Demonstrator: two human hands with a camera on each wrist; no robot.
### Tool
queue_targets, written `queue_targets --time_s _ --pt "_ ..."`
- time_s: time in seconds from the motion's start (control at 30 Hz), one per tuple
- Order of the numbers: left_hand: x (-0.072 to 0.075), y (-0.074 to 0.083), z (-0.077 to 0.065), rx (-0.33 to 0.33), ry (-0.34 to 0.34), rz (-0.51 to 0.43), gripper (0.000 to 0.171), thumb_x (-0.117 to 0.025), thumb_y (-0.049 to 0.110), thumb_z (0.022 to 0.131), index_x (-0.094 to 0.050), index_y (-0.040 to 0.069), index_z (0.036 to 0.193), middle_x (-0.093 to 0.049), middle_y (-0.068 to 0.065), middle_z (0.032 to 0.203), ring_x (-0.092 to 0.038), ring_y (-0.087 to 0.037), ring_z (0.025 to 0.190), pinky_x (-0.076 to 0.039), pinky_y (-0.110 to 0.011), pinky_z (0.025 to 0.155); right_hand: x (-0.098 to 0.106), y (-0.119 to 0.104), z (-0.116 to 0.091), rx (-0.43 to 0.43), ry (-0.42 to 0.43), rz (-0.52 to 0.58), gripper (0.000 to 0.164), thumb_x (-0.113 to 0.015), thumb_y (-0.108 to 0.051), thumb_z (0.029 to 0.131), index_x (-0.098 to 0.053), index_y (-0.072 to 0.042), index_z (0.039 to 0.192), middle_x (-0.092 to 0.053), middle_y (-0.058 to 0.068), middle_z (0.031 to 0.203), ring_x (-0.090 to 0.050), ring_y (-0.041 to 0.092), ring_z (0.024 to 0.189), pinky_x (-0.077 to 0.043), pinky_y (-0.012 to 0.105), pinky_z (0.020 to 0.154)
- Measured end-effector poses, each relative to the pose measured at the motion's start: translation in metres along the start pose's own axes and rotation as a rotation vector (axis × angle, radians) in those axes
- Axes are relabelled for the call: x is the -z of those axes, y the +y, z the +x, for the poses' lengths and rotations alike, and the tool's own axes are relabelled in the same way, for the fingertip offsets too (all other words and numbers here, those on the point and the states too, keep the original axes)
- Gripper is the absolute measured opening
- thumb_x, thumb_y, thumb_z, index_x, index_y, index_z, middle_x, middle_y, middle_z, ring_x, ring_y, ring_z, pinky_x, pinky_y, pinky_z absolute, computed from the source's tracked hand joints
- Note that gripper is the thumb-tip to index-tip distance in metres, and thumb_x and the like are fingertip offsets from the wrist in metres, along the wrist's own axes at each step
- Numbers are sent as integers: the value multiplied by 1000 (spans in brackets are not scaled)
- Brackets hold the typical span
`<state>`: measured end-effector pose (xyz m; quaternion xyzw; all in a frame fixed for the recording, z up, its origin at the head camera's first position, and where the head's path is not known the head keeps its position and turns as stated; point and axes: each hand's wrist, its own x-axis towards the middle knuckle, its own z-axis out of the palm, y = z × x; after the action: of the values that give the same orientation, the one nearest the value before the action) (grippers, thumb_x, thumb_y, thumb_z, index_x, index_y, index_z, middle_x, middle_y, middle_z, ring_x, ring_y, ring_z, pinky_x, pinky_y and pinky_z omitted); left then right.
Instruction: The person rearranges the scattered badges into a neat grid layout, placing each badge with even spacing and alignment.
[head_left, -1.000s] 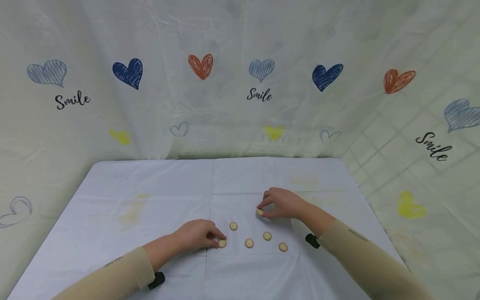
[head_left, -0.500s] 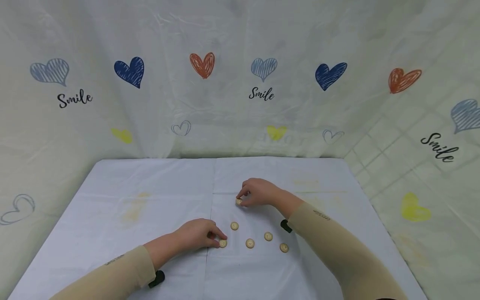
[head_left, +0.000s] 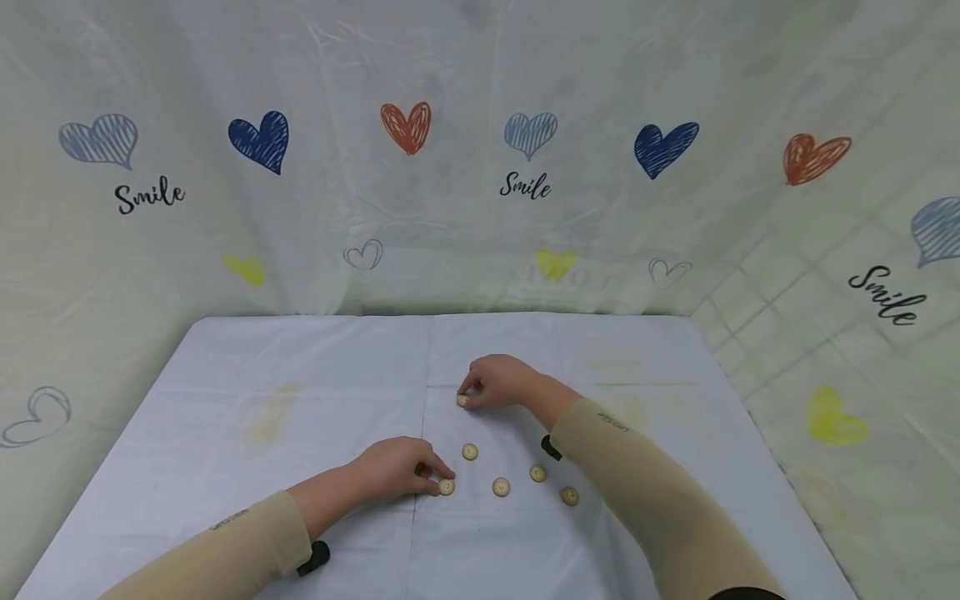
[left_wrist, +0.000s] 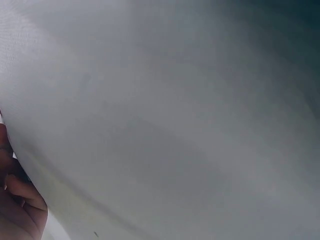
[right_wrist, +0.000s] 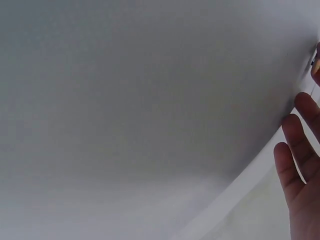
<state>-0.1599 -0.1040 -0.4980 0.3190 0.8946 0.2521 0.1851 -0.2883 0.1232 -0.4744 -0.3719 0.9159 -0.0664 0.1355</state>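
Note:
In the head view, my left hand (head_left: 396, 468) pinches a round wooden button (head_left: 447, 487) at the table's middle, thumb and index finger at its edge. Farther back, my right hand (head_left: 501, 381) holds another such button (head_left: 462, 401) between thumb and index finger, close over the cloth. Between and right of the hands lie more pale buttons: one button (head_left: 469, 452) just beyond the left fingertips, then a second button (head_left: 501, 487), a third button (head_left: 537, 473) and the rightmost button (head_left: 570, 496). Both wrist views catch only part of each hand at the frame's edge.
A white cloth with folds and yellowish stains covers the table (head_left: 300, 367). Behind it hangs a pale curtain (head_left: 457, 208) printed with hearts and "Smile". The right sleeve (head_left: 637, 483) reaches across the table's right side, near the rightmost button.
My right hand has carried its button left and slightly toward the table's back, slowing in the last half second. The left hand and the lying buttons have stayed put.

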Motion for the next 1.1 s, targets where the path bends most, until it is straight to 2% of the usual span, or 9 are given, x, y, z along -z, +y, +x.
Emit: queue_targets --time_s 0.23,0.4,0.67,0.87,1.1 --pt "0 1 1 1 -4 -1 23 -80 30 84 -79 34 106 -53 19 73 -49 2 69 -41 -22 62 -2 -7 8 21 -4 -17 25 -73 -37 88 -78 -30 112 -54 -13 77 -49 6 72 -41 26 69" --pt "0 2 2 13 -11 3 22 -80 31 84 -79 35 106 -54 20 73 -49 2 69 -41 -22 63 -2 -9 9 0 -17 -26 27 -72 -37 89 -76 -31 115 -54 -13 77 -48 6 71 -41 25 68" --pt "-1 0 1 25 -20 8 22 -79 31 84 -78 35 106 -53 19 74 -49 1 69 -41 -22 63 9 -12 7 -47 -31 28 33 -75 -42 88 -75 -30 119 -56 -11 79 -50 8 74 -42 26 71" --pt "-2 1 3 25 -21 -1 22 -79 32 85 -78 36 106 -54 19 74 -49 1 69 -41 -23 63 15 -11 -5 -64 -30 59 31 -75 -40 88 -75 -30 117 -57 -12 80 -51 8 76 -43 26 73" --pt "-4 0 3 42 -27 -6 22 -79 32 85 -78 37 106 -54 18 73 -49 -1 68 -41 -24 63 16 -8 -33 -84 -20 59 31 -77 -38 86 -75 -32 117 -57 -14 80 -52 7 75 -44 26 72"
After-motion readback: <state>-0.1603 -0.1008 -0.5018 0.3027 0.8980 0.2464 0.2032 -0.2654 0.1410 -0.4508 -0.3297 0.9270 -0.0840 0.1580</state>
